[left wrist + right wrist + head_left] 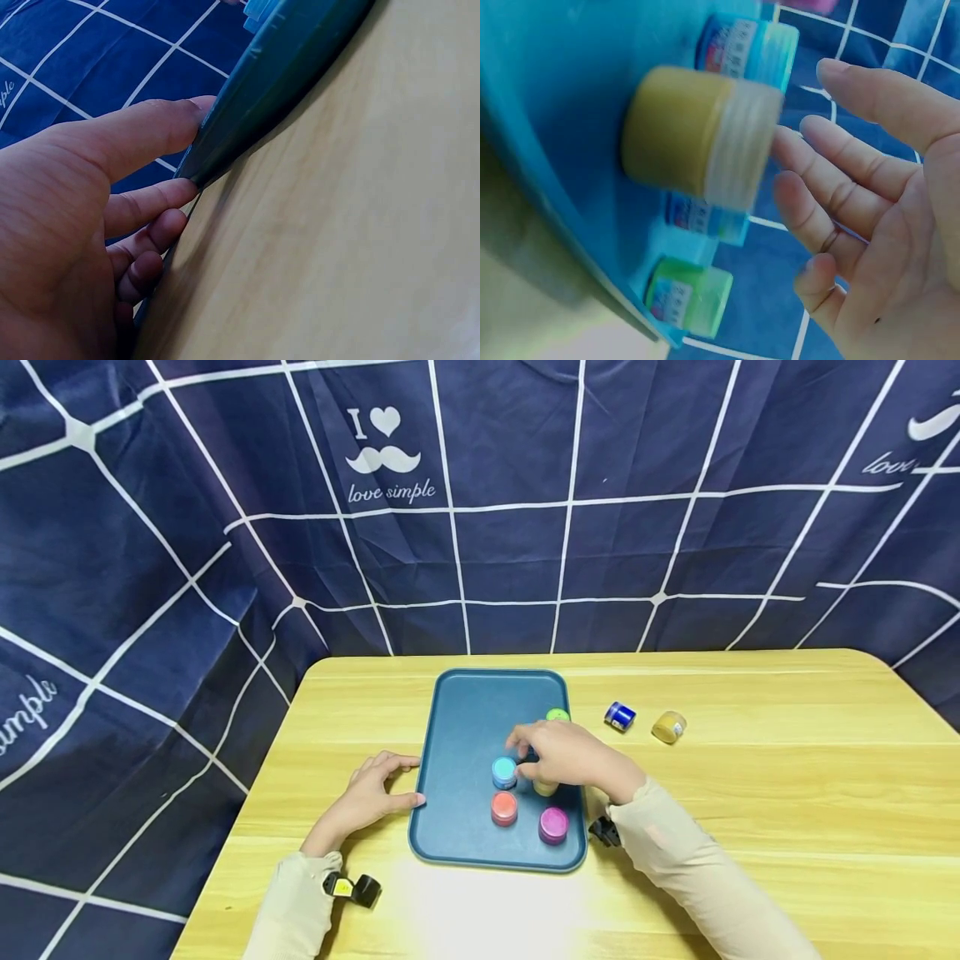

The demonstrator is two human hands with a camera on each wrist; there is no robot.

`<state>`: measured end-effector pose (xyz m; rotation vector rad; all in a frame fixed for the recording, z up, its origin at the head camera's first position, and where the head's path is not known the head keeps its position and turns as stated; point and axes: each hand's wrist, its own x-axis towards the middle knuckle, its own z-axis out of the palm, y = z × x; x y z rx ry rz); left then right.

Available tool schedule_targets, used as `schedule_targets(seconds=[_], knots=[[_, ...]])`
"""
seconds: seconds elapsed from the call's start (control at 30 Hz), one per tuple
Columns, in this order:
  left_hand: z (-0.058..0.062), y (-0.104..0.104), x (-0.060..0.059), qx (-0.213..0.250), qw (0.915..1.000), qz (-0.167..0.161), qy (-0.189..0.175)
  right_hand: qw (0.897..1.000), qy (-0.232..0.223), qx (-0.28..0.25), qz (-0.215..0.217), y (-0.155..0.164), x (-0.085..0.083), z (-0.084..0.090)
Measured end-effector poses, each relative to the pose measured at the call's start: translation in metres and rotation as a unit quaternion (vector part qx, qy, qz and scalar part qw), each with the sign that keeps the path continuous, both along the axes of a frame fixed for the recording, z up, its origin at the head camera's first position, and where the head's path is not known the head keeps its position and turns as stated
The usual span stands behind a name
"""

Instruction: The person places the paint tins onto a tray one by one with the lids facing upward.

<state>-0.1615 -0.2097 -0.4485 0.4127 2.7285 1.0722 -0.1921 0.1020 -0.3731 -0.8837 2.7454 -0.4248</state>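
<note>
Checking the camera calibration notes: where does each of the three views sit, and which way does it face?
Head: above the table, facing forward and down at the blue tray; shows left hand, right hand and both sleeves.
Left wrist: low beside the left hand, facing along the tray's edge.
Right wrist: behind the open right hand, facing the yellow jar and other jars.
Shared: the tray shows in all three.

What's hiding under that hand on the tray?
Under the right hand a yellow jar stands on the blue tray. Beside it are a light blue jar and a green jar. The hand covers most of the yellow jar from above.
</note>
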Motion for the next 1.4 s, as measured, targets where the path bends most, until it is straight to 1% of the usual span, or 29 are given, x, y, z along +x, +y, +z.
schedule_targets(seconds=[0.2, 0.37, 0.47, 0.63, 0.9, 1.07, 1.23, 1.4], knots=[[-0.001, 0.000, 0.000, -0.002, 1.0000, 0.001, -0.002, 1.000, 0.017, -0.020, -0.003, 0.018, -0.007, 0.014], [-0.002, 0.000, -0.001, -0.002, 1.0000, 0.001, -0.003, 0.998, 0.033, -0.036, -0.025, 0.037, -0.014, 0.026], [-0.002, -0.001, -0.001, -0.003, 1.0000, 0.003, -0.001, 0.997, 0.042, -0.043, -0.040, 0.048, -0.018, 0.030], [-0.002, -0.001, 0.000, -0.004, 1.0000, 0.004, -0.001, 0.995, 0.041, -0.059, -0.067, 0.064, -0.025, 0.033], [-0.001, 0.000, 0.000, -0.003, 1.0000, 0.006, -0.002, 0.991, 0.020, -0.073, -0.112, 0.085, -0.034, 0.032], [0.000, 0.000, 0.000, -0.002, 1.0000, 0.006, -0.003, 0.989, 0.014, -0.074, -0.129, 0.097, -0.038, 0.029], [0.000, 0.000, 0.000, -0.002, 1.0000, 0.005, -0.002, 0.986, 0.009, -0.063, -0.151, 0.107, -0.043, 0.020], [0.000, 0.000, 0.001, 0.002, 1.0000, 0.003, -0.002, 0.985, 0.020, -0.046, -0.165, 0.116, -0.047, 0.007]])
